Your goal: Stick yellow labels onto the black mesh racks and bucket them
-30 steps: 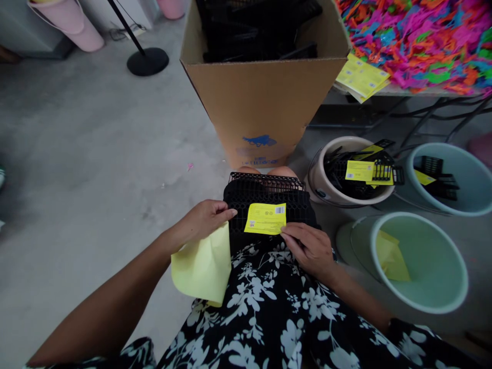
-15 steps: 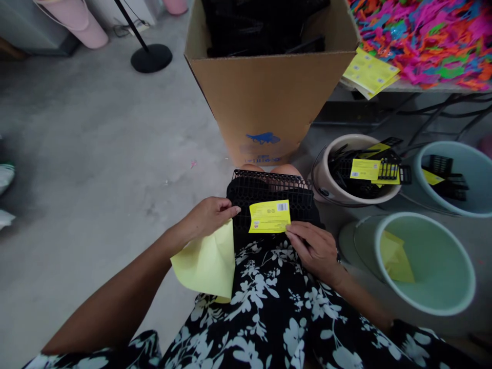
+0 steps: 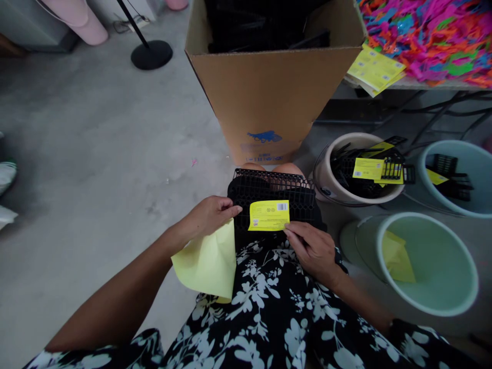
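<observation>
A black plastic mesh basket (image 3: 300,197) lies across my lap. Over its near side is a yellow printed label (image 3: 269,215) with a barcode at its top right. My right hand (image 3: 313,251) pinches the label's lower right corner between thumb and fingers. On the other side, my left hand (image 3: 209,218) is closed on a pale yellow sheet (image 3: 207,261) that hangs down, curled, over my lap. Its thumb and fingertips are at the basket's left edge. Whether the label is stuck down on the mesh I cannot tell.
A tall cardboard box (image 3: 269,87) of black pieces stands ahead. To the right are a beige bucket (image 3: 326,174) with labelled black baskets, a blue bucket (image 3: 476,179) and a green bucket (image 3: 426,302) holding yellow paper. Label sheets (image 3: 374,69) lie beside colourful plastic pieces (image 3: 434,36).
The label's lower edge has shifted up very slightly at the basket, with my right hand still on its corner. My left hand has barely moved. The view has shifted a little.
</observation>
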Available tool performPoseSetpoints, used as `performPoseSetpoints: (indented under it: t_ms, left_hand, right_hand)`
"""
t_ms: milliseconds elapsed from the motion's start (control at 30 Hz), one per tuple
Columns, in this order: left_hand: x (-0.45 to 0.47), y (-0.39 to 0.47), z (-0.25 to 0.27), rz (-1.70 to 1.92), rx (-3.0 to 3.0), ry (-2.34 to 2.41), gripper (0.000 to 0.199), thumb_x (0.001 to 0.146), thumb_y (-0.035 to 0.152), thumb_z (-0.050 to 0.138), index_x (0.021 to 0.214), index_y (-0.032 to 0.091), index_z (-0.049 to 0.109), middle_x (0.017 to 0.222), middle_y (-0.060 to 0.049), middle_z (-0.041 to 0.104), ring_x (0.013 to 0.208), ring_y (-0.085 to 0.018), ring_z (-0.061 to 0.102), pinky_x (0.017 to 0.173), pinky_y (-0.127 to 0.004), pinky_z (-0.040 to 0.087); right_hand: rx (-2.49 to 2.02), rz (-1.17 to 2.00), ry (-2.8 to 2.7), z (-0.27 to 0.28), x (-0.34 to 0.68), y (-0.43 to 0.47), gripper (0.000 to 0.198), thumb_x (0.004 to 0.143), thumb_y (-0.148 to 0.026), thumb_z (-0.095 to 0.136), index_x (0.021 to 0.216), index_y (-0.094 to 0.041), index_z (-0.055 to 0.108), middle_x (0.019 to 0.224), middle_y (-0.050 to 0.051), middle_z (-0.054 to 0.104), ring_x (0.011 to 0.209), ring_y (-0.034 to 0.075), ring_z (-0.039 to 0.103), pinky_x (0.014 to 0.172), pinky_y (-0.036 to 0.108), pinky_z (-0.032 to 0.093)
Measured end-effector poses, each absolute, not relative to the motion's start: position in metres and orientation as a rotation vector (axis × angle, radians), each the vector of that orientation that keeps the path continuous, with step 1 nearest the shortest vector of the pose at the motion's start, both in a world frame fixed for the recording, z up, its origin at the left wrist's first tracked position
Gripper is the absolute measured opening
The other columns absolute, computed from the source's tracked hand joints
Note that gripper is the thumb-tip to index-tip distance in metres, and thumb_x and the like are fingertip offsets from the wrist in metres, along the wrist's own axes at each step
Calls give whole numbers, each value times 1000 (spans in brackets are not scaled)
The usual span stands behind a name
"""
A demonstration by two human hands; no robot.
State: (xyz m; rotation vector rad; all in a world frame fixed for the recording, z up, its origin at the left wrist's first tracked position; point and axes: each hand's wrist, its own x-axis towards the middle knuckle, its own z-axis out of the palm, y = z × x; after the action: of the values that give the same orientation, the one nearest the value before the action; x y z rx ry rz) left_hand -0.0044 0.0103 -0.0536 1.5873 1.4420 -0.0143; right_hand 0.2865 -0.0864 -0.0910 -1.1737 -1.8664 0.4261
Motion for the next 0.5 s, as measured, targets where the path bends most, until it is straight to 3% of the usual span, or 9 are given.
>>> performPoseSetpoints:
  t_ms: [367,500]
  left_hand:
    - [-5,10,-55,-23,1562,1436,47,94,63,55,70,22,48,64,4,43,57,-13,38,51,-27,26]
    - [-4,10,-53,-8,1563,1428,48,94,62,55,70,22,47,63,5,41,57,-13,36,51,-27,26]
  right_hand:
    - [-1236,459,-1962,-96,285,-87,14,99,-13,66,112,-19,70,101,6,79,90,16,76,85,29,61]
    - [-1344,506,-2033,-87,284,-87,13,102,-23,63,109,-17,72,95,7,75,84,17,72,78,30,60]
